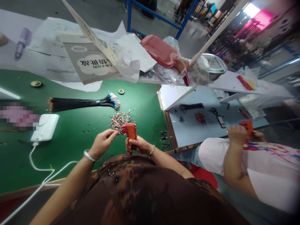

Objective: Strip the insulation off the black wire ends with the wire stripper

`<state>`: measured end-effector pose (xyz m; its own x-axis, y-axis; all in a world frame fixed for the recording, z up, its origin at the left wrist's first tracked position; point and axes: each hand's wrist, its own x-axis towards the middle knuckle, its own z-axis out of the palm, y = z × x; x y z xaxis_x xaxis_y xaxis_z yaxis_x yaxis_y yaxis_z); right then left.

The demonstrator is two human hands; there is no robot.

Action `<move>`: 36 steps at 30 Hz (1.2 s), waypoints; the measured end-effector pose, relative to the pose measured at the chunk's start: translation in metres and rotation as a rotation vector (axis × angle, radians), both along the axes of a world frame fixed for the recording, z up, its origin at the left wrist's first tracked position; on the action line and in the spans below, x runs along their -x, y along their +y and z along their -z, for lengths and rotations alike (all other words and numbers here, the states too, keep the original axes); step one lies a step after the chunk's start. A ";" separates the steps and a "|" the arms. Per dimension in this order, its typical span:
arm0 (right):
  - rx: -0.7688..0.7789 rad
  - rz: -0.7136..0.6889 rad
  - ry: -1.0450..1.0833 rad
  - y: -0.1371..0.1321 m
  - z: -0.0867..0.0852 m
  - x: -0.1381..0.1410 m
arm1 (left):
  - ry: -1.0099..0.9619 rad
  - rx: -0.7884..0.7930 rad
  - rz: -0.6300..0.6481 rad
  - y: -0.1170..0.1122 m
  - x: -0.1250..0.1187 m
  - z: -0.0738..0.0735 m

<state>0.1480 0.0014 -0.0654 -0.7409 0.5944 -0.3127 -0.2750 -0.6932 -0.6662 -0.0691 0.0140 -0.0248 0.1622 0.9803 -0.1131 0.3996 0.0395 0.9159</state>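
Observation:
My right hand (138, 145) is wrapped round the handles of an orange crimping tool (130, 130), held upright over the near edge of the green table (77, 128). My left hand (103, 142) is pinched at the tool's jaws, its fingertips pressed together on something too small to make out. Just beyond the tool lies a pile of small copper terminals (120, 119). A bundle of black wires with blue-tipped ends (82, 103) lies further back on the left.
A white power bank with cable (45, 126) lies at the left. Papers, a card sign (92, 62) and plastic bags crowd the table's far side. At the right a co-worker (246, 156) holds another orange tool at a light blue table (201, 128).

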 end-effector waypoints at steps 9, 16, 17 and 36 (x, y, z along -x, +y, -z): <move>0.014 -0.086 -0.065 0.002 0.007 -0.024 | 0.070 -0.190 -0.027 -0.004 0.004 0.008; 0.004 -0.145 -0.064 0.007 0.009 -0.018 | 0.193 -0.311 0.028 -0.002 0.000 0.010; 0.001 -0.145 -0.060 0.007 0.008 -0.017 | 0.210 -0.322 0.034 -0.002 0.000 0.009; -0.052 0.012 -0.250 -0.001 0.004 -0.009 | 0.241 -0.176 0.155 -0.002 0.007 0.017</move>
<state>0.1570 0.0003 -0.0690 -0.6370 0.6232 -0.4536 -0.1057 -0.6535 -0.7495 -0.0756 0.0116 -0.0418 0.2997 0.9540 0.0025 0.5948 -0.1889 0.7814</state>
